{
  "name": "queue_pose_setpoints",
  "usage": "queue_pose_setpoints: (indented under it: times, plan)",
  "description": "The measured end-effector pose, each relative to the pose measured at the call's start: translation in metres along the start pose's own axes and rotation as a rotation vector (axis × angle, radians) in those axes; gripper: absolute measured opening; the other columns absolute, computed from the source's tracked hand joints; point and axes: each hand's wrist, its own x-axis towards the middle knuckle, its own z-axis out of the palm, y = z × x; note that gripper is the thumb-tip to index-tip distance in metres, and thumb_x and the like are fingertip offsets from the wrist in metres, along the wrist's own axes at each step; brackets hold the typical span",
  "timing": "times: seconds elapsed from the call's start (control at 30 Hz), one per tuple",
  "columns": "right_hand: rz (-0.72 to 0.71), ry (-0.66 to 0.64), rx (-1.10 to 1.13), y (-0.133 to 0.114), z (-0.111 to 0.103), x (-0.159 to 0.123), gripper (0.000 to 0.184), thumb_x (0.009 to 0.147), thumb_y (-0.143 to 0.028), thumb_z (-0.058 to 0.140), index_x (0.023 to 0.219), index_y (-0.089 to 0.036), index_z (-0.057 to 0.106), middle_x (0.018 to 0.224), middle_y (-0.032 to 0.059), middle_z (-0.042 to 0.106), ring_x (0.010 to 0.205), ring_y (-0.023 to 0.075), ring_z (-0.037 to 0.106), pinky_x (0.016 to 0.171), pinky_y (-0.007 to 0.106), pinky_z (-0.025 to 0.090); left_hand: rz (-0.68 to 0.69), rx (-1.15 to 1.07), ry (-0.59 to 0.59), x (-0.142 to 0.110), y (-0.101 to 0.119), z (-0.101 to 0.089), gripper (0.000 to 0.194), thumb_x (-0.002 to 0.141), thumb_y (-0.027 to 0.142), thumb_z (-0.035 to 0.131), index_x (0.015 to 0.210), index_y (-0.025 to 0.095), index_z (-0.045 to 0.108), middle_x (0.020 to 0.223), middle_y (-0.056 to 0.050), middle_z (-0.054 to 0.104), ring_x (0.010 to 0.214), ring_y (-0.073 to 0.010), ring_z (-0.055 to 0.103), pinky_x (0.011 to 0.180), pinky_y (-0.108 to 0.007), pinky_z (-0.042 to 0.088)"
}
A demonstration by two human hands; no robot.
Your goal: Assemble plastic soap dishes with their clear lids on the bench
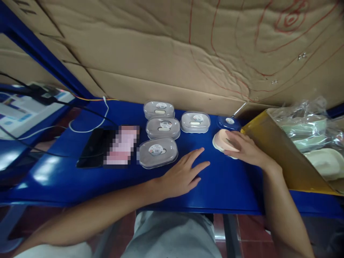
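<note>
My right hand (pixel 242 147) is closed around a peach-coloured oval plastic dish (pixel 224 138), its fingers over the top and side. A pale scalloped rim shows under the dish, low over the blue table. My left hand (pixel 185 172) is open above the table, fingers spread and pointing right, holding nothing. Left of it lies an oval plastic box (pixel 158 153) with a see-through greyish lid and a round barcode label. Two similar boxes (pixel 162 128) (pixel 159 109) stand behind it, and another oval box (pixel 195 122) is to their right.
A blue round object (pixel 229 123) with a label and thin handle lies behind my right hand. At right, a cardboard carton (pixel 268 150) holds bagged pale green and cream plastic parts. A phone (pixel 122 145), partly blurred, and cables (pixel 88 129) lie left. Cardboard (pixel 150 53) walls the back.
</note>
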Motion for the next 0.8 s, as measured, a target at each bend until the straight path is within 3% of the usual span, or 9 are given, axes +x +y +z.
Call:
queue_pose_setpoints:
  times: [0.13, 0.27, 0.33, 0.43, 0.63, 0.8]
  plan:
    - [-0.196, 0.074, 0.061, -0.041, 0.017, 0.003, 0.078, 0.098, -0.065, 0.068, 0.165, -0.032, 0.045, 0.171, 0.0159, 0.046, 0.158, 0.0418, 0.043, 0.124, 0.067, 0.039, -0.027, 0.001, -0.010, 0.002, -0.001, -0.001, 0.062, 0.100, 0.018, 0.067, 0.158, 0.021, 0.046, 0.175, -0.023, 0.029, 0.161, -0.0406, 0.039, 0.125, -0.061, 0.048]
    - [-0.353, 0.000, 0.177, -0.071, 0.017, -0.002, 0.079, 0.099, -0.060, 0.070, 0.168, -0.038, 0.038, 0.173, 0.0121, 0.044, 0.158, 0.0389, 0.043, 0.124, 0.065, 0.041, -0.072, 0.002, 0.007, 0.002, -0.004, -0.003, 0.066, 0.102, 0.021, 0.067, 0.161, 0.022, 0.040, 0.175, -0.024, 0.029, 0.163, -0.0395, 0.036, 0.126, -0.062, 0.046]
    - [-0.368, -0.003, 0.226, -0.072, 0.013, -0.005, 0.079, 0.100, -0.060, 0.070, 0.168, -0.039, 0.037, 0.173, 0.0110, 0.044, 0.159, 0.0371, 0.042, 0.124, 0.062, 0.042, -0.076, 0.000, 0.016, 0.002, -0.005, -0.003, 0.069, 0.102, 0.023, 0.068, 0.163, 0.020, 0.036, 0.177, -0.026, 0.025, 0.165, -0.0398, 0.032, 0.127, -0.061, 0.045]
    - [-0.314, 0.099, 0.199, -0.056, 0.009, -0.007, 0.075, 0.101, -0.060, 0.069, 0.166, -0.036, 0.042, 0.172, 0.0131, 0.045, 0.160, 0.0379, 0.040, 0.125, 0.063, 0.041, -0.071, 0.017, -0.009, 0.001, -0.008, -0.002, 0.068, 0.102, 0.024, 0.070, 0.163, 0.018, 0.039, 0.178, -0.028, 0.022, 0.166, -0.0430, 0.029, 0.127, -0.063, 0.044]
    - [-0.234, 0.159, 0.146, -0.030, 0.012, -0.004, 0.072, 0.102, -0.062, 0.066, 0.163, -0.031, 0.045, 0.169, 0.0178, 0.047, 0.158, 0.0409, 0.043, 0.124, 0.065, 0.041, -0.048, 0.052, -0.075, -0.003, -0.012, 0.003, 0.038, 0.102, 0.033, 0.075, 0.134, 0.018, 0.062, 0.176, -0.027, 0.028, 0.165, -0.0471, 0.030, 0.126, -0.067, 0.042]
    - [-0.299, 0.088, 0.146, -0.048, 0.011, -0.006, 0.070, 0.102, -0.059, 0.067, 0.163, -0.033, 0.043, 0.169, 0.0151, 0.048, 0.159, 0.0387, 0.042, 0.125, 0.064, 0.041, -0.124, 0.016, -0.029, -0.001, -0.011, 0.004, 0.058, 0.099, 0.029, 0.077, 0.149, 0.018, 0.050, 0.172, -0.028, 0.036, 0.163, -0.0426, 0.036, 0.126, -0.064, 0.045]
